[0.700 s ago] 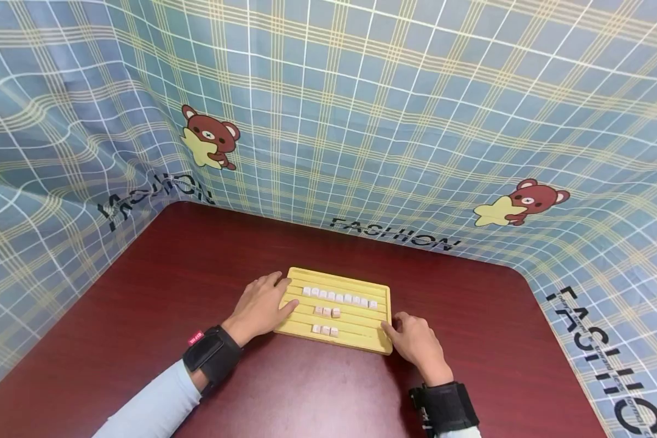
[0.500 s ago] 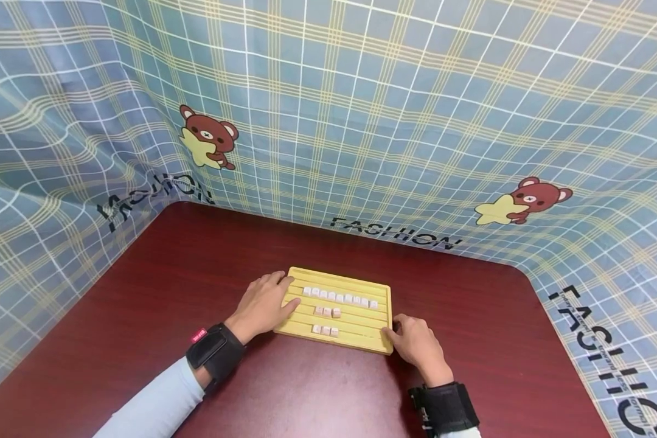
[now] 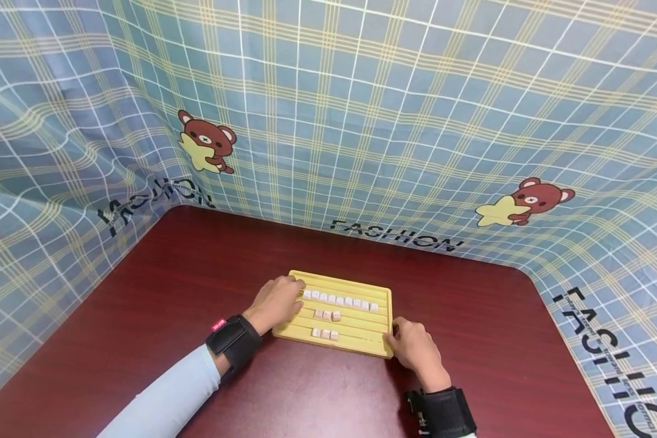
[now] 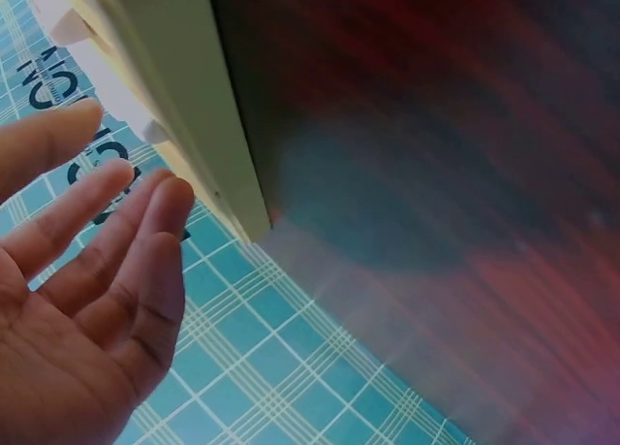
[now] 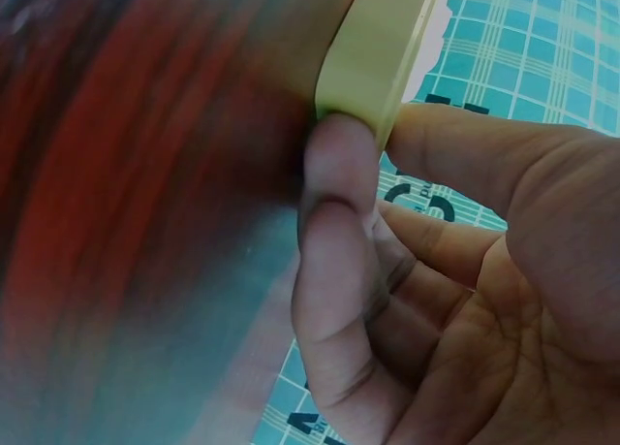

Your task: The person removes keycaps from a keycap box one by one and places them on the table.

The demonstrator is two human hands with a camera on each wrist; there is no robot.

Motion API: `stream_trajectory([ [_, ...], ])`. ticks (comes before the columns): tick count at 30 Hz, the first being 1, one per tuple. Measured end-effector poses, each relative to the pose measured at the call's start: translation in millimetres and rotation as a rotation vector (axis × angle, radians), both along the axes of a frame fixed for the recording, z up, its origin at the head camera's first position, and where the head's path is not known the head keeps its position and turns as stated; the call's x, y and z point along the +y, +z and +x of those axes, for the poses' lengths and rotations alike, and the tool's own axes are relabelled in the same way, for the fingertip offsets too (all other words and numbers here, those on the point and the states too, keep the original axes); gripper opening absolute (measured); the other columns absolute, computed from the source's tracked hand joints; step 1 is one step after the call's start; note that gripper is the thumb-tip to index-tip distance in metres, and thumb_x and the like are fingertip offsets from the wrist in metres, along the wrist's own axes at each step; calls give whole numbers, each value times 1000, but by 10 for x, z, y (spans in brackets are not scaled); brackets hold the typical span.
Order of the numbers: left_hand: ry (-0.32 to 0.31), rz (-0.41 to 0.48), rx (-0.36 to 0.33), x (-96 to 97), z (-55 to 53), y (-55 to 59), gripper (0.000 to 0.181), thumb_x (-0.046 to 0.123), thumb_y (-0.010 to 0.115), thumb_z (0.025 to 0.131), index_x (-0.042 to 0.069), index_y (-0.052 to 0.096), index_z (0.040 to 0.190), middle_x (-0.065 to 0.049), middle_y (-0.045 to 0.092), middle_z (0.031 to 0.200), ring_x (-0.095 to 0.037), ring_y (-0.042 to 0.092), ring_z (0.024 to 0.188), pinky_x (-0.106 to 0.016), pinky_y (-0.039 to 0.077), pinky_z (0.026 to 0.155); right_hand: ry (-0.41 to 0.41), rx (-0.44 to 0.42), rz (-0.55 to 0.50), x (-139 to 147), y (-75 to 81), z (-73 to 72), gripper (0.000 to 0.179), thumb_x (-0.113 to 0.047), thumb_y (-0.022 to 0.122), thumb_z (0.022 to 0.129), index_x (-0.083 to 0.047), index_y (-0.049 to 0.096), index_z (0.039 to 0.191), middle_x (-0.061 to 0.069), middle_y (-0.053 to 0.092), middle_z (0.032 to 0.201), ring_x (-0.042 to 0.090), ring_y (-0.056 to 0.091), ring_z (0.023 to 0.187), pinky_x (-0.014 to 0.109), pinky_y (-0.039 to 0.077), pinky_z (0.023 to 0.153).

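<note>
A yellow grooved tray (image 3: pixel 361 345) lies on the table. Small white blocks with faint marks stand on it in a long back row (image 3: pixel 340 301), a middle row of three (image 3: pixel 327 316) and a front row of three (image 3: pixel 325 334). My left hand (image 3: pixel 275 302) reaches over the tray's left side, fingertips near the leftmost back block; in the left wrist view its fingers (image 4: pixel 160 207) are loosely bent, holding nothing, apart from the tray wall (image 4: pixel 184 77). My right hand (image 3: pixel 416 348) pinches the tray's right edge, thumb (image 5: pixel 455 144) on the rim and fingers against the side.
The dark red table (image 3: pixel 208 261) surrounds the tray. Blue plaid cloth (image 3: pixel 328 121) with printed bears hangs along the back and both sides. A black strap (image 3: pixel 234 340) wraps my left wrist, another strap (image 3: pixel 442 412) my right.
My left hand has moved right, further over the tray, toward the leftmost back block. My right hand stays at the tray's right edge, and the blocks keep their places.
</note>
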State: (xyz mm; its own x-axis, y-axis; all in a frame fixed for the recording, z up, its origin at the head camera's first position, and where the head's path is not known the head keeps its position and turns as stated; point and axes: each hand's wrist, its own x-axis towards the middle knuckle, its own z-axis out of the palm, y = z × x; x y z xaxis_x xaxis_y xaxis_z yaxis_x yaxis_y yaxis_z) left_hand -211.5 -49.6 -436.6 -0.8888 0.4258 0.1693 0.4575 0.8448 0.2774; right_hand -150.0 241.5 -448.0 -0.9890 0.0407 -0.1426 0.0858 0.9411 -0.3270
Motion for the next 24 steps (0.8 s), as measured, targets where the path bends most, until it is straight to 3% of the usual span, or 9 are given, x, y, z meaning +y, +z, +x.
stream_trajectory([
  [10,-52,-1,-24,230,-161,-62,9,8,72,82,8,74,91,-6,68,87,-16,63,76,-34,51,64,-27,-48,19,69,61,68,23,-24,65,92,-7,62,108,2,53,73,17,48,64,32,36,56],
  [14,-39,-34,-20,231,-174,-66,4,6,73,80,10,72,83,-2,64,79,-12,57,70,-33,49,60,-10,-32,17,45,59,52,22,-25,65,92,-8,63,106,1,54,73,16,49,64,31,37,56],
  [24,-33,-64,-11,191,-202,-75,11,4,68,81,12,71,75,0,63,74,-12,59,70,-34,50,60,-25,-79,3,-28,42,10,25,-26,65,92,-9,62,110,1,53,74,17,50,64,33,37,55],
])
